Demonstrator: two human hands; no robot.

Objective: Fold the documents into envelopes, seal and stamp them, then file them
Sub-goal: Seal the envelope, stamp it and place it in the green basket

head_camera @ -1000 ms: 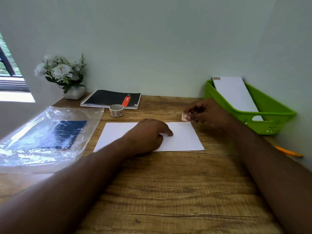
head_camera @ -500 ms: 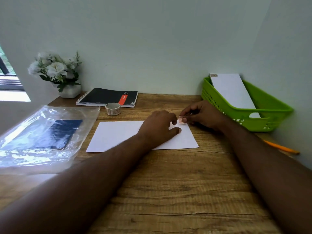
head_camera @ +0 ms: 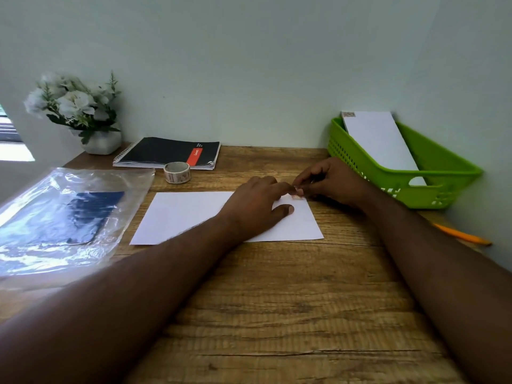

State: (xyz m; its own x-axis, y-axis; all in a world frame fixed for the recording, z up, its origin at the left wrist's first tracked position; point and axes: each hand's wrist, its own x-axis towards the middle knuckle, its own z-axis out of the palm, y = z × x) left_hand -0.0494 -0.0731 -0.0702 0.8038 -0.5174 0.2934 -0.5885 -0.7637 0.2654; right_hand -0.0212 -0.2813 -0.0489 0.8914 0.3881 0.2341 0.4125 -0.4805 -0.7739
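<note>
A white envelope (head_camera: 191, 217) lies flat in the middle of the wooden desk. My left hand (head_camera: 257, 206) rests on its right half, fingers spread, thumb pressing the paper. My right hand (head_camera: 332, 181) pinches a small stamp (head_camera: 297, 193) at the envelope's top right corner, where the fingertips of both hands meet. A roll of stamps (head_camera: 177, 172) stands behind the envelope. In the green basket (head_camera: 443, 184) at the right leans another stamped white envelope (head_camera: 379, 139).
A clear plastic bag (head_camera: 55, 217) with something dark blue inside lies at the left. A black spiral notebook (head_camera: 169, 152) and a white flower pot (head_camera: 99, 142) sit at the back. An orange pencil (head_camera: 462, 235) lies by the right wall.
My right hand has brought the stamp down and left onto the envelope's top right corner. My left hand has slid right across the envelope until its fingers meet the stamp.
</note>
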